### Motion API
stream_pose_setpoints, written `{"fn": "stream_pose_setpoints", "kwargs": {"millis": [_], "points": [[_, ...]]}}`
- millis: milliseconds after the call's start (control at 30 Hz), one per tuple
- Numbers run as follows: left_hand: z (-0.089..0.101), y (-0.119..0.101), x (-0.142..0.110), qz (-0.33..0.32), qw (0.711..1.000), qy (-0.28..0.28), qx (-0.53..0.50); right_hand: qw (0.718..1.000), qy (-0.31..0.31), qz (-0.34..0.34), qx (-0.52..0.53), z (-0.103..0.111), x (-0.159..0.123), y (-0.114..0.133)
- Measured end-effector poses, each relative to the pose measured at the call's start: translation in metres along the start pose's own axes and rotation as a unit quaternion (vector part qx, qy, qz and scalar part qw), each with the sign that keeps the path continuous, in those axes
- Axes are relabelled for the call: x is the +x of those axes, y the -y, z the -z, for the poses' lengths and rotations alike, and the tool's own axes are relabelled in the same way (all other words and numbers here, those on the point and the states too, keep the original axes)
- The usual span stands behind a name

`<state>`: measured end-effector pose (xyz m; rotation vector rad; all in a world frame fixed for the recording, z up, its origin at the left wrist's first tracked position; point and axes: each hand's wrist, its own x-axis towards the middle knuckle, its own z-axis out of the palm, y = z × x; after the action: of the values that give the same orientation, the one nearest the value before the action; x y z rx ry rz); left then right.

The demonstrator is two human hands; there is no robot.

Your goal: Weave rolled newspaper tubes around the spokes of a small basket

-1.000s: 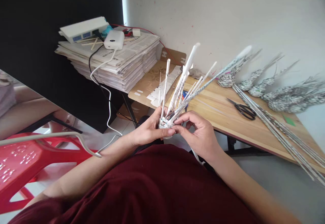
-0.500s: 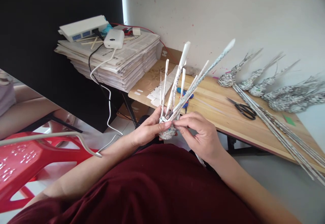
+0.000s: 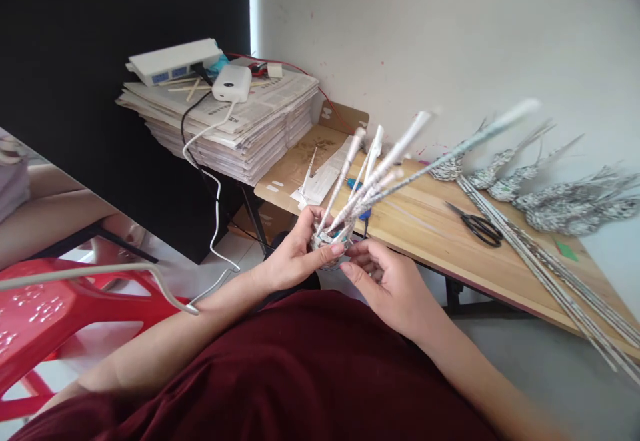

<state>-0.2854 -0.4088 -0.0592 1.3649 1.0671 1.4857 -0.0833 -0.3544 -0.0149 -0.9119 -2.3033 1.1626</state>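
Near my lap I have a small woven paper basket [image 3: 327, 237] with several rolled-paper rods [image 3: 341, 175] fanning up out of it, most leaning right. My left hand [image 3: 297, 253] is closed around its left side, thumb across the front by the rim. At the right side is my right hand [image 3: 390, 279], its fingers half curled and a gap between thumb and forefinger. Its fingertips are close to the basket's wall; whether they touch it I cannot tell. Hands and rods cover much of the basket.
Newspapers [image 3: 280, 141] are stacked at the left, topped by a power bank [image 3: 232, 83] and a power strip [image 3: 175, 61]. Scissors [image 3: 480, 226], long paper rods [image 3: 540, 267] and woven paper pieces [image 3: 555, 207] lie on the wooden table [image 3: 420, 227]. A red stool [image 3: 45, 314] and another person's legs [image 3: 60, 197] are at left.
The rods have tipped to the right as the basket turned in my left hand. My right thumb and forefinger, pinched at the rim before, have come apart and moved slightly lower.
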Motion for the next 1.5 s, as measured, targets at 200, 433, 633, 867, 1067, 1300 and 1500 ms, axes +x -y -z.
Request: {"fn": "stream_pose_setpoints", "kwargs": {"millis": [200,433,633,867,1067,1300,1500], "points": [[-0.006,-0.002,0.008,-0.096,0.982,-0.010,0.165,0.989,0.040,-0.037,0.137,-0.010,-0.003,-0.006],[-0.025,0.001,0.011,-0.203,0.933,0.024,0.298,0.966,-0.002,0.020,0.258,-0.023,-0.001,-0.014],[-0.032,-0.007,0.001,-0.216,0.932,0.057,0.286,0.949,-0.062,0.027,0.307,-0.025,0.003,-0.022],[-0.023,-0.001,-0.007,-0.157,0.963,-0.001,0.218,0.920,-0.075,-0.007,0.385,-0.011,-0.003,-0.030],[-0.014,-0.014,-0.013,-0.185,0.955,-0.052,0.225,0.914,-0.078,-0.030,0.397,-0.011,-0.005,-0.039],[-0.013,-0.032,0.014,-0.221,0.918,0.012,0.330,0.953,-0.056,-0.031,0.297,-0.010,-0.005,-0.036],[-0.023,-0.024,0.019,-0.120,0.949,0.025,0.292,0.967,-0.030,-0.039,0.250,-0.014,-0.005,-0.039]]}}
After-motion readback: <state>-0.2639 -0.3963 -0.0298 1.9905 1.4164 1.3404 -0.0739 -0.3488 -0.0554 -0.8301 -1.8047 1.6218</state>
